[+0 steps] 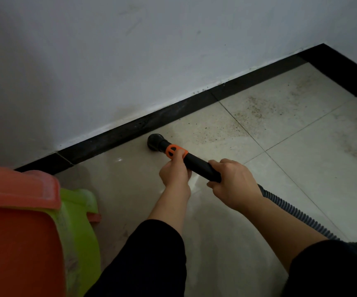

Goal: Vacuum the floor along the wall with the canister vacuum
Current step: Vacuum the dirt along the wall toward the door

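Beside the black baseboard, grit speckles pale floor tiles.

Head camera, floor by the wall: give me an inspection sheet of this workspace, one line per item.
Surface: pale floor tiles, gritty dirt patch ahead of the nozzle, toward the corner.
Job's things: black wand, round nozzle on the floor beside the baseboard.
Clutter: orange stool and green stool, together at left.
Hands: left hand grips the orange collar; right hand grips the wand.
Cables: ribbed hose trails back right; no cord seen.
Surroundings: white wall, scuffed.
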A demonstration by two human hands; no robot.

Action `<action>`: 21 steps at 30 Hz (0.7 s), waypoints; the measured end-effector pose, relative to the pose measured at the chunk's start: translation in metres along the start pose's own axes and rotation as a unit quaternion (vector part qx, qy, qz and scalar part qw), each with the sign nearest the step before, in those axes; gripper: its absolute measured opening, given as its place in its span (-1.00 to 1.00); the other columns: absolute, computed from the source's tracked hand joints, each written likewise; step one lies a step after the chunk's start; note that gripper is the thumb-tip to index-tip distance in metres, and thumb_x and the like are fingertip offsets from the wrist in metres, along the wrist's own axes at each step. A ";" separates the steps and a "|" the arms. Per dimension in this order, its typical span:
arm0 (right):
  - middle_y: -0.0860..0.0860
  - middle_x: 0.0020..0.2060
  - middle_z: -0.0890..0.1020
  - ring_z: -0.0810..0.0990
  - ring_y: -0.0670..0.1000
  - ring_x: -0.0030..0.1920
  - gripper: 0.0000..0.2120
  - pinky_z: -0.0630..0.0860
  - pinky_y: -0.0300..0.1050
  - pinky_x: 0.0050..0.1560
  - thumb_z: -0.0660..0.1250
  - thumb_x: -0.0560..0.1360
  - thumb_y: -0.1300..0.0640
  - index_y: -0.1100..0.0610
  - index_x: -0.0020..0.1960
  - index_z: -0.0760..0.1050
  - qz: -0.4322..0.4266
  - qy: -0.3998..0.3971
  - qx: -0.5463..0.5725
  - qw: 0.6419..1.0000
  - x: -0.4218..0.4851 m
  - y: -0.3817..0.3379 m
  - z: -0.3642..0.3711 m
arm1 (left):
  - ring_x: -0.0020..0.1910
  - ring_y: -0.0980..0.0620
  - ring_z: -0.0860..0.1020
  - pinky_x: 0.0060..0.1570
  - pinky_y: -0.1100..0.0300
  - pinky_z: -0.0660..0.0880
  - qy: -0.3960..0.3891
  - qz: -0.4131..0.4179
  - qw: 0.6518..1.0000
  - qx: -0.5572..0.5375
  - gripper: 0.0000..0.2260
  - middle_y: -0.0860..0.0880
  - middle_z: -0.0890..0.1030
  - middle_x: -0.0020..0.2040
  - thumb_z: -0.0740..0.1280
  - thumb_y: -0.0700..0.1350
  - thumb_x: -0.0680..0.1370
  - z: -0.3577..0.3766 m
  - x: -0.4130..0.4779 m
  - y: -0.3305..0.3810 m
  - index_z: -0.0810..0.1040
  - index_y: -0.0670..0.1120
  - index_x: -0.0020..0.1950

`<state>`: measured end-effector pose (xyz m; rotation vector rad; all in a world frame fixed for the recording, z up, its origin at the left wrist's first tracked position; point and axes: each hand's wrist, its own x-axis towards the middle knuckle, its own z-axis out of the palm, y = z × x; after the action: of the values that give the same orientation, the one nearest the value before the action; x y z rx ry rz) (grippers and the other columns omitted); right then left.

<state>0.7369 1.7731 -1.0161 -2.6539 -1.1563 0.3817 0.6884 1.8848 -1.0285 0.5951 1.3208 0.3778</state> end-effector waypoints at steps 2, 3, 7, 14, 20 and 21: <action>0.00 -0.14 0.51 0.49 0.05 -0.08 -0.71 0.43 -0.10 -0.11 0.37 0.48 0.08 0.07 0.19 0.49 -0.004 -0.009 0.005 1.000 0.000 -0.002 -0.001 | -0.26 0.06 0.55 -0.14 0.18 0.59 0.022 0.002 1.000 0.006 -0.79 -0.06 0.55 -0.24 0.46 -0.09 0.45 -0.002 -0.002 0.000 0.48 -0.13 -0.25; 0.01 -0.13 0.52 0.49 0.06 -0.08 -0.72 0.42 -0.11 -0.12 0.37 0.48 0.08 0.07 0.18 0.49 -0.007 -0.011 0.007 1.000 -0.001 -0.003 -0.002 | -0.26 0.05 0.55 -0.14 0.17 0.58 0.031 0.004 0.999 0.009 -0.78 -0.06 0.54 -0.25 0.45 -0.08 0.45 -0.003 -0.003 0.001 0.47 -0.14 -0.25; 0.03 -0.11 0.53 0.49 0.05 -0.08 -0.72 0.38 -0.13 -0.14 0.37 0.48 0.10 0.07 0.18 0.50 -0.020 -0.016 0.011 1.000 -0.001 -0.008 -0.003 | -0.26 0.02 0.56 -0.11 0.13 0.58 0.061 0.012 0.998 0.022 -0.77 -0.06 0.54 -0.27 0.43 -0.05 0.45 -0.006 -0.004 0.001 0.46 -0.13 -0.28; 0.01 -0.13 0.52 0.49 0.04 -0.11 -0.72 0.48 -0.09 -0.11 0.36 0.46 0.13 0.06 0.17 0.52 0.008 -0.005 0.008 1.000 -0.007 0.000 -0.006 | -0.27 0.05 0.54 -0.11 0.16 0.59 0.029 -0.001 0.999 0.024 -0.77 -0.06 0.53 -0.25 0.42 -0.06 0.48 0.000 -0.008 -0.005 0.44 -0.12 -0.26; 0.01 -0.13 0.51 0.47 0.03 -0.10 -0.74 0.46 -0.10 -0.12 0.36 0.46 0.12 0.07 0.15 0.51 0.031 0.012 -0.010 0.999 -0.015 0.015 -0.010 | -0.12 0.02 0.60 -0.11 0.20 0.59 -0.054 -0.017 0.998 0.012 -0.83 -0.07 0.59 -0.15 0.41 -0.07 0.51 0.010 -0.011 -0.015 0.48 -0.10 -0.17; 0.00 -0.13 0.51 0.47 0.03 -0.10 -0.74 0.45 -0.11 -0.12 0.36 0.46 0.12 0.06 0.15 0.51 0.035 0.013 -0.012 0.999 -0.017 0.018 -0.011 | -0.08 0.01 0.60 -0.10 0.19 0.59 -0.062 -0.017 0.998 0.015 -0.83 -0.07 0.59 -0.13 0.41 -0.06 0.52 0.011 -0.011 -0.017 0.48 -0.10 -0.17</action>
<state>0.7414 1.7481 -1.0090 -2.7176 -1.0697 0.3450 0.6957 1.8628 -1.0281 0.6102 1.2183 0.2896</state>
